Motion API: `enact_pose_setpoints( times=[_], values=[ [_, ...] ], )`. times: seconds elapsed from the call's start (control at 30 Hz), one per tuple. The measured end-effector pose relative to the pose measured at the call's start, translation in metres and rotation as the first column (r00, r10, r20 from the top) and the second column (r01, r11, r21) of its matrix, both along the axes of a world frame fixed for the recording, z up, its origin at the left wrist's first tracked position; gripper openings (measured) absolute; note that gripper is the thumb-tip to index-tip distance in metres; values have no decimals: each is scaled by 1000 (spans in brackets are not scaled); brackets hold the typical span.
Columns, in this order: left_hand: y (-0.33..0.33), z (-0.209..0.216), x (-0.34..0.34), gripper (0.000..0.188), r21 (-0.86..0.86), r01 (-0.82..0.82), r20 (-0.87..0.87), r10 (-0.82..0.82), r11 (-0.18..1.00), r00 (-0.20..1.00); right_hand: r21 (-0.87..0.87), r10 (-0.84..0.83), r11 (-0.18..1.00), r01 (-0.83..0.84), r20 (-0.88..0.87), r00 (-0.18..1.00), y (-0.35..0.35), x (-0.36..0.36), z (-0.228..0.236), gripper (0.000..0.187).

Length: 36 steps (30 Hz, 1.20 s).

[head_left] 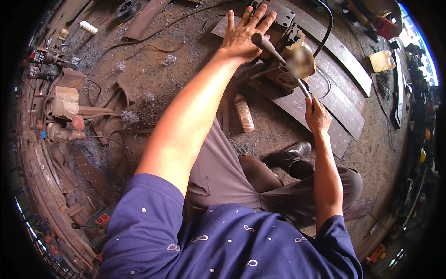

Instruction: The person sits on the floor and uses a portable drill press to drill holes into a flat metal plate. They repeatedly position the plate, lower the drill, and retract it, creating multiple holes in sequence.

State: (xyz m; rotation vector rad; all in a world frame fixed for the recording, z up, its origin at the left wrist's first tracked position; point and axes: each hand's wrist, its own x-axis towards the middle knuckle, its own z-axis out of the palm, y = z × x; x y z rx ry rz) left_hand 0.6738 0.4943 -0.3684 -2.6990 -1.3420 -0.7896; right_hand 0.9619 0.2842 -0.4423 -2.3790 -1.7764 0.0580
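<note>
Machine (282, 76) stands on marked steel plates (334, 95), ahead and slightly right of you. Your right hand (318, 116) curls closed round lower lever (303, 87); your left hand (245, 37) fans fingers wide at machine's upper left, firmness of contact unclear. Expect machine heavy, rigid; lever stiff, smooth, perhaps slippery if oily. Best hold: lever's outer end. Long axis slants from round hub (299, 62) down-right toward you; knobbed lever (270, 49) points up-left.
</note>
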Motion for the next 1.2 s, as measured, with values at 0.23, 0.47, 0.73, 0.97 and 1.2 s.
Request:
enact_pose_setpoints(
  times=[0.23, 0.47, 0.73, 0.97, 1.2],
  values=[
    [3, 13, -1, 76, -124, -25, -61, 18, 992, 998, 43, -22, 999, 22, 10, 1000, -9, -23, 5, 42],
    [-4, 11, 5, 80, -155, -7, -13, 5, 988, 1000, 1, 8, 1000, -8, -6, 1000, -1, 2, 10, 40],
    [10, -22, -2, 91, 99, -32, 8, 31, 995, 999, -49, -23, 999, 23, 7, 1000, -2, -14, 16, 42],
    [2, -15, -12, 94, -109, -46, 38, 50, 993, 998, -71, -52, 996, 51, -5, 999, -1, -16, 31, 41],
    [-2, -10, -11, 90, -228, -146, -27, 144, 963, 989, -97, -63, 993, 62, -6, 998, 0, -21, 42, 43]
  ],
)
